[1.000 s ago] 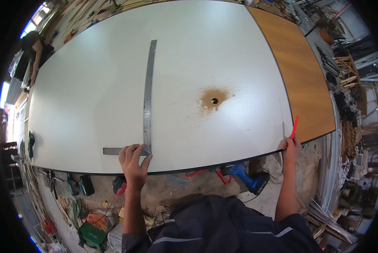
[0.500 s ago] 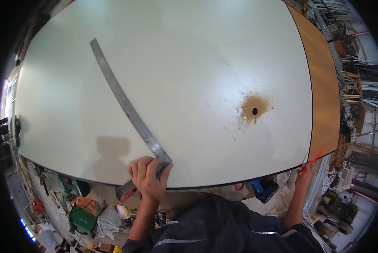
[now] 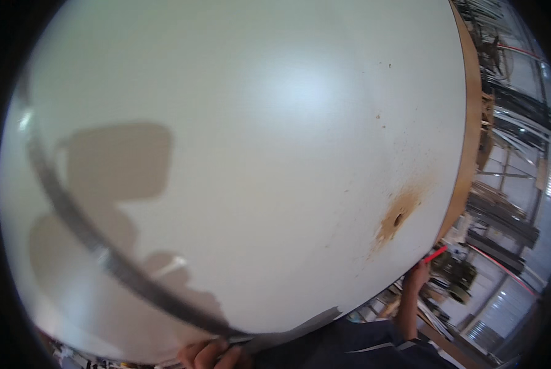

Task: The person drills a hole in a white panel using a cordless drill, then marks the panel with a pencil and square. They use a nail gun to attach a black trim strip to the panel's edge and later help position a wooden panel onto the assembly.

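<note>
A large white panel [image 3: 257, 203] lies before me. At its near edge my left hand [image 3: 211, 355], partly cut off by the lower rim, is closed on a metal carpenter's square. The grey blade of the square [image 3: 134, 280] runs across the panel toward the far left, slightly blurred. My right hand [image 3: 416, 278] is at the panel's near right edge, its fingers closed round a slim red pencil or marker [image 3: 436, 254] that points up and right. Between the hands, farther to the right, a round hole [image 3: 398, 219] pierces the panel, ringed by brown sawdust [image 3: 406, 202].
A wood-coloured strip [image 3: 470, 123] borders the panel on the right. Beyond it stand racks of long dark profiles [image 3: 503, 215] and other workshop stock. My shadow [image 3: 118, 160] falls on the left part of the panel. Scattered crumbs of sawdust lie above the hole.
My view has come closer to the panel and tilted, so the square's blade looks larger and farther left. Both hands keep their hold on the square and the red pencil or marker.
</note>
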### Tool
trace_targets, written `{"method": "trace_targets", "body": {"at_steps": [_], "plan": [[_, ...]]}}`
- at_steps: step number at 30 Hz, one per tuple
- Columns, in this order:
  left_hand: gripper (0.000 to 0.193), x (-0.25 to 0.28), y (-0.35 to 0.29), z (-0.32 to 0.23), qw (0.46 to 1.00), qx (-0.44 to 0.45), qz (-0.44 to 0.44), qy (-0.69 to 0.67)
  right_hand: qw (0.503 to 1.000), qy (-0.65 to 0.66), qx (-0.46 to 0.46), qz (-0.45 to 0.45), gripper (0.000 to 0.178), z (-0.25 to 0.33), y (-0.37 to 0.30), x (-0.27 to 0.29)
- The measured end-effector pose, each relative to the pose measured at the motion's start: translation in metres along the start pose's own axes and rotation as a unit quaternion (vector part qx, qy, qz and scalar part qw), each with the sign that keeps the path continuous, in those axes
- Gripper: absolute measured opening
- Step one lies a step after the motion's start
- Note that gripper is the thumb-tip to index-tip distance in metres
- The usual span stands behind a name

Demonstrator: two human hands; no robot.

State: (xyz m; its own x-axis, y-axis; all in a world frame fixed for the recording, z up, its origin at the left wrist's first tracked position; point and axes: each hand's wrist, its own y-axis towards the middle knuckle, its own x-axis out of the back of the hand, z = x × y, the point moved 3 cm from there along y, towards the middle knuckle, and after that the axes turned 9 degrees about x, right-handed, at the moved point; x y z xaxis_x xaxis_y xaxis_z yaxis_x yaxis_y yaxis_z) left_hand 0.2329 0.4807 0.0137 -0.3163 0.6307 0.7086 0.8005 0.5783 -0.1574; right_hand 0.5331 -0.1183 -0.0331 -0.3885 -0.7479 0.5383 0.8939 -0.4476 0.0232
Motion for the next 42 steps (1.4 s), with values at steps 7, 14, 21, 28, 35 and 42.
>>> {"method": "trace_targets", "body": {"at_steps": [7,14,21,28,35,42], "plan": [[0.015,-0.006,0.007,-0.002,0.999,-0.004,0.003,-0.037,0.995,0.083,-0.046,0.013,0.032,0.017,-0.023,-0.022],[0.009,-0.019,0.005,-0.004,0.998,-0.027,-0.049,-0.038,0.993,0.106,-0.039,0.018,0.029,0.001,-0.014,-0.015],[0.008,-0.03,0.003,-0.014,0.99,-0.026,-0.139,-0.028,0.992,0.124,-0.017,0.011,0.019,-0.007,-0.016,-0.016],[0.014,-0.03,-0.01,-0.011,0.993,-0.04,-0.107,-0.003,1.0,0.009,-0.006,-0.006,0.014,-0.017,-0.016,-0.007],[0.019,-0.031,-0.008,-0.02,0.988,-0.07,-0.135,0.014,0.996,0.082,-0.018,-0.028,0.013,-0.003,-0.031,-0.02],[0.017,-0.046,-0.02,0.002,0.982,-0.02,-0.171,0.077,0.992,0.127,0.009,0.013,0.004,0.02,-0.028,-0.028]]}}
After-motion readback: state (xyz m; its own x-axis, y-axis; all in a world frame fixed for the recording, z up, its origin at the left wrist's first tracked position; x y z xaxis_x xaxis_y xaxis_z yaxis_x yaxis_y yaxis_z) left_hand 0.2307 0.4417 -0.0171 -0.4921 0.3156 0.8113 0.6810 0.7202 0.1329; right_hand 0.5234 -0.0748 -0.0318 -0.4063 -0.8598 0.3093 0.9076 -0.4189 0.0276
